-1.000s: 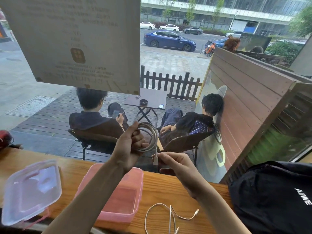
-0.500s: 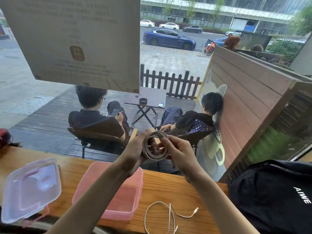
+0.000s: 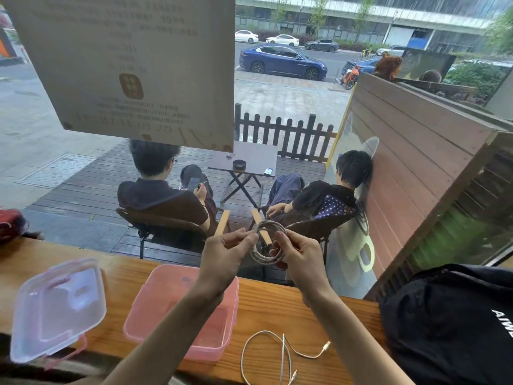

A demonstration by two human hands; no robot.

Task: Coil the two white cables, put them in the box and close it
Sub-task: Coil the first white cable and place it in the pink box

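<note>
Mid-frame, the left hand [image 3: 224,255] and right hand [image 3: 301,258] both pinch 1 coiled cable [image 3: 268,243] above the open pink box [image 3: 181,312].

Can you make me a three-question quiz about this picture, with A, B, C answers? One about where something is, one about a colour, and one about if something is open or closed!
1. Where is the loose white cable?
A. In the box
B. On the wooden counter, right of the box
C. On the lid

2. What colour is the box?
A. Pink
B. Green
C. Yellow

3. Is the box open?
A. Shut with the lid
B. Open, lid lying to its left
C. Open, lid held in a hand

Answers: 1 B, it lies spread on the wood. 2 A, its walls are pink. 3 B, the left hand and right hand both hold the coiled cable, not the lid.
</note>
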